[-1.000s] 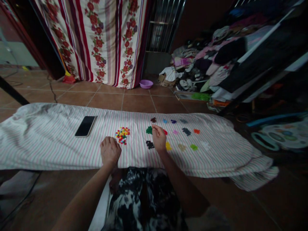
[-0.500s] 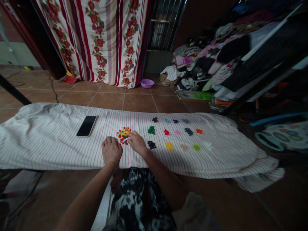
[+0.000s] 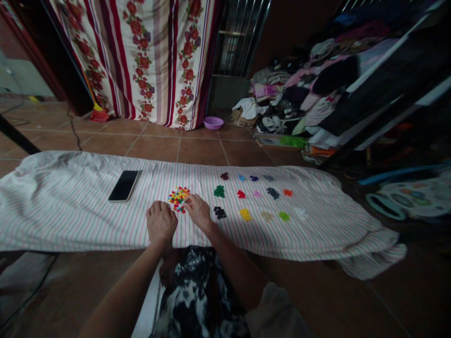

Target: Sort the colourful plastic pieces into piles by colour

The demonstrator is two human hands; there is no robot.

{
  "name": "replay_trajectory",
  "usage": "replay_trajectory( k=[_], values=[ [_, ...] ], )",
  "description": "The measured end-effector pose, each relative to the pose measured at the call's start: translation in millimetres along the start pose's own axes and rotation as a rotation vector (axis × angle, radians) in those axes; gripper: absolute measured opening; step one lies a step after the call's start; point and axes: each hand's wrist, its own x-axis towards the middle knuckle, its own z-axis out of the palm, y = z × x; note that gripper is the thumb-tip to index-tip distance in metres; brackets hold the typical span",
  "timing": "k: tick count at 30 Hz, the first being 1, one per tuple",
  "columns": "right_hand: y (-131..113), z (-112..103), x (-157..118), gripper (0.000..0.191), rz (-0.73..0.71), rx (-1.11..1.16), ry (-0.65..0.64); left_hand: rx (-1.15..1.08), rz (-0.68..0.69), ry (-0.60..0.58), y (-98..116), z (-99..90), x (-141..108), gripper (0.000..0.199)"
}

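Observation:
A pile of small mixed-colour pieces [image 3: 178,198] lies on the striped cloth [image 3: 88,211]. At its right edge is my right hand [image 3: 198,211], thumb and fingers pinched together; whatever they hold is too small to name. My left hand [image 3: 162,221] rests on the cloth just below and left of the pile, its fingers curled, with nothing visible in them. Right of my hands lie small single-colour heaps, among them black [image 3: 220,213], green [image 3: 219,191], yellow [image 3: 245,214], red [image 3: 241,194] and dark grey [image 3: 273,193].
A black-screened phone [image 3: 124,186] lies on the cloth at the left. Beyond the cloth are a purple basin [image 3: 213,123], a floral curtain [image 3: 162,65] and heaped clothes [image 3: 299,89]. A paint-stained palette [image 3: 416,196] is at the far right.
My right hand has drawn back slightly from over the pile to its right edge, fingers pinched. My left hand stays in nearly the same place. The whole view has shifted a little.

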Motion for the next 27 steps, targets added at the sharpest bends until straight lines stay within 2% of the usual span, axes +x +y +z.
replay_trajectory(
  k=[9, 13, 16, 20, 24, 27],
  values=[
    [0.0, -3.4, -3.7, 0.023, 0.009, 0.142, 0.088, 0.004, 0.01, 0.012, -0.7, 1.1, -0.6, 0.025],
    [9.0, -15.0, 3.0, 0.02, -0.009, 0.232, 0.152, 0.01, 0.015, 0.01, -0.6, -0.1, -0.4, 0.025],
    [27.9, -32.8, 11.8, 0.022, 0.026, 0.23, 0.245, 0.02, 0.008, 0.004, 0.0, -1.2, -0.7, 0.025],
    [64.0, -59.1, 18.1, 0.026, 0.161, 0.135, 0.367, 0.018, 0.003, -0.002, 1.4, -2.1, -0.9, 0.025],
    [93.4, -74.7, 14.1, 0.025, 0.263, 0.062, 0.405, 0.01, 0.006, 0.0, 1.7, -1.5, -0.5, 0.025],
    [104.5, -77.8, 10.3, 0.028, 0.313, 0.025, 0.397, 0.012, 0.007, -0.002, 0.8, -1.1, -0.2, 0.023]
  ],
)
